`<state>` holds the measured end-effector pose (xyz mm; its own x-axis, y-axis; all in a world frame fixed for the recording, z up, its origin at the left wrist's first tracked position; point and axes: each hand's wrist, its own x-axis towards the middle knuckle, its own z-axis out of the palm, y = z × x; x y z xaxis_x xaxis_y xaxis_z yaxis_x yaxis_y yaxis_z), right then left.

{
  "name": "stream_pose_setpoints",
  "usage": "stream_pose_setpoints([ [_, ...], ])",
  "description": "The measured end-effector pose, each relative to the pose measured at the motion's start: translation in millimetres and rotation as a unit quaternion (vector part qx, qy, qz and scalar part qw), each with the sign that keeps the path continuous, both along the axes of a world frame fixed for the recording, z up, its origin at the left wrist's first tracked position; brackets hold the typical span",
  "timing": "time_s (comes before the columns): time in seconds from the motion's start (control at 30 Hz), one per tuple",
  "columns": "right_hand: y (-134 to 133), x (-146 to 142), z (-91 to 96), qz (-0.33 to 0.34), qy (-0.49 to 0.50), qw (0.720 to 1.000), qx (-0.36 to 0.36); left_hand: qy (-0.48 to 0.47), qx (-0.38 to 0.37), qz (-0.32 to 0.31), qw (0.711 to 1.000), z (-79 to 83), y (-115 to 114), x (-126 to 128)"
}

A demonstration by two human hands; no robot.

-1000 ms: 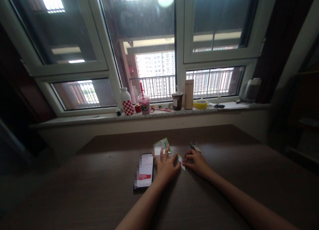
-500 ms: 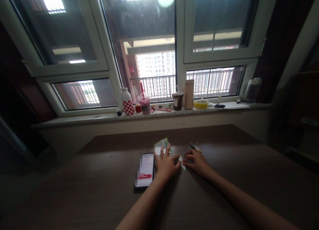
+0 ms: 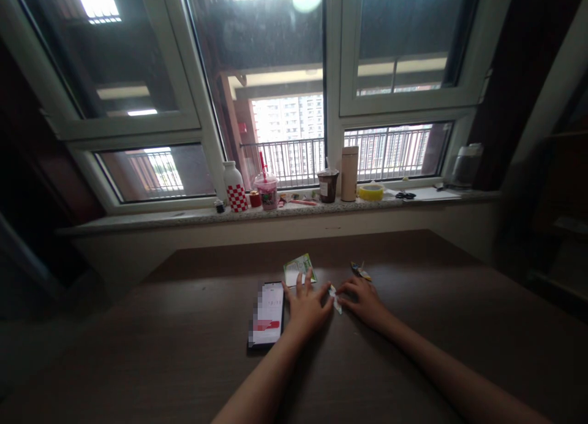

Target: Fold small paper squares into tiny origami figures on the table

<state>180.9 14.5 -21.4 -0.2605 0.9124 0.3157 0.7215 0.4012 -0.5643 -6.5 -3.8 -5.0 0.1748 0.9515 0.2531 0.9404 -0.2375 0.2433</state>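
On the brown table, a small whitish piece, perhaps paper or film, lies between my two hands. My left hand pinches its left side with thumb and index finger while the other fingers spread out. From the other side, the bent fingertips of my right hand close on its edge. Beyond the left fingers is a flat green-and-white packet or card, partly covered by them. A phone with a lit screen lies left of my left hand. Just past my right hand sits a small dark-and-yellow patterned piece.
Along the windowsill stand a checkered bottle, a pink cup with a straw, a dark drink cup, a tan flask, a yellow tape roll and scissors. The table's far edge runs below the sill.
My right fingers have shifted very slightly at the small whitish piece. My left hand, the phone and the packet stay in place.
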Motion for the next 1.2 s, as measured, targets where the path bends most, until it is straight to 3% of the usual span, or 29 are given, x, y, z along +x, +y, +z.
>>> stream_pose_setpoints([
  [0.6,9,3,-5.4,0.031,0.012,0.999,-0.002,-0.064,0.005,-0.032,0.997,5.5,2,-2],
  [1.2,9,-5,-2.7,-0.046,-0.010,0.998,-0.050,-0.069,0.002,-0.054,0.996,12.4,0,0],
])
